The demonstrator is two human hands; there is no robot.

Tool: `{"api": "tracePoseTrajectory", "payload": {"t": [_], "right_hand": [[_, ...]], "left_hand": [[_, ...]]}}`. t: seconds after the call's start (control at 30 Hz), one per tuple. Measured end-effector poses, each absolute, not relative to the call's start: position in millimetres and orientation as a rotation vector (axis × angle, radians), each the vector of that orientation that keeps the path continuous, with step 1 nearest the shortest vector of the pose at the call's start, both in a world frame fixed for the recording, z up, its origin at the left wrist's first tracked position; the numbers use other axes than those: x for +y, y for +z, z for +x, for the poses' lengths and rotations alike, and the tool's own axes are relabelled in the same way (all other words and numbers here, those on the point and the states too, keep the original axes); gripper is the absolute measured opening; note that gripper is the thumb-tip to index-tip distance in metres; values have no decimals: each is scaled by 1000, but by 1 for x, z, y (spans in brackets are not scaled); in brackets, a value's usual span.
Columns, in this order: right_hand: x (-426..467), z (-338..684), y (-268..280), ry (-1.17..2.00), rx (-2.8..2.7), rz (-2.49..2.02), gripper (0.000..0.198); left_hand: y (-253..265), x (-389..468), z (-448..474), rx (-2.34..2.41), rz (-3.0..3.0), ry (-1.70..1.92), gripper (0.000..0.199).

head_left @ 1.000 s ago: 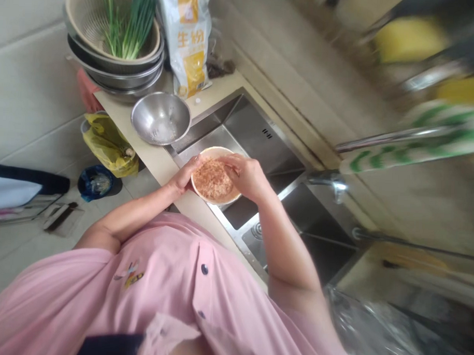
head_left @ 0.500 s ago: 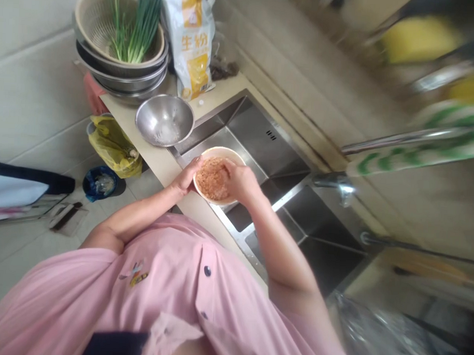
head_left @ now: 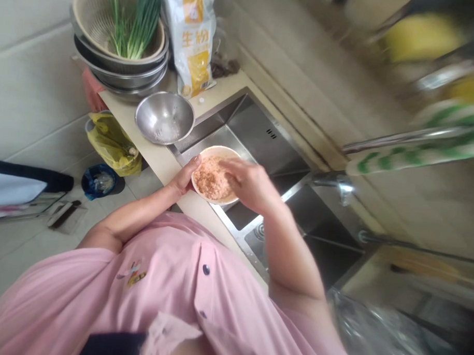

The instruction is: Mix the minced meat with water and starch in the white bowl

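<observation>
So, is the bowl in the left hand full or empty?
Partly full: lumpy pinkish mixture lies in the bowl, below its far rim; the depth cannot be told.

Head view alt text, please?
A person's left grip holds a round white bowl of lumpy orange-pink mixture, the right grip at the mixture, by a silvery metal two-basin sink. A round shiny metal bowl stands nearby.

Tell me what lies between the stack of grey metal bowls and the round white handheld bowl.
A silvery, round steel bowl, as the head view shows.
</observation>
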State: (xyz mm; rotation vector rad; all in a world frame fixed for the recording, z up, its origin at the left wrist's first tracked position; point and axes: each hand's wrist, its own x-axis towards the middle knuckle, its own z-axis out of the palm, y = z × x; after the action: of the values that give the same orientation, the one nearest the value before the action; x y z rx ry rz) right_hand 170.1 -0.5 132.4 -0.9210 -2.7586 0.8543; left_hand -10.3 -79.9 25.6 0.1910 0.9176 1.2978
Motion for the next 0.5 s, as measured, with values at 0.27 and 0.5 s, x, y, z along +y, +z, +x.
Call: {"api": "tracePoseTrajectory", "payload": {"t": [0.27, 0.5], "right_hand": [[-1, 168, 119, 872, -2688, -910, 41], [5, 173, 112, 765, -2540, -1096, 43]], "left_hand": [[26, -77, -9, 949, 154, 1294, 58], [28, -78, -12, 942, 207, 1303, 57]]}}
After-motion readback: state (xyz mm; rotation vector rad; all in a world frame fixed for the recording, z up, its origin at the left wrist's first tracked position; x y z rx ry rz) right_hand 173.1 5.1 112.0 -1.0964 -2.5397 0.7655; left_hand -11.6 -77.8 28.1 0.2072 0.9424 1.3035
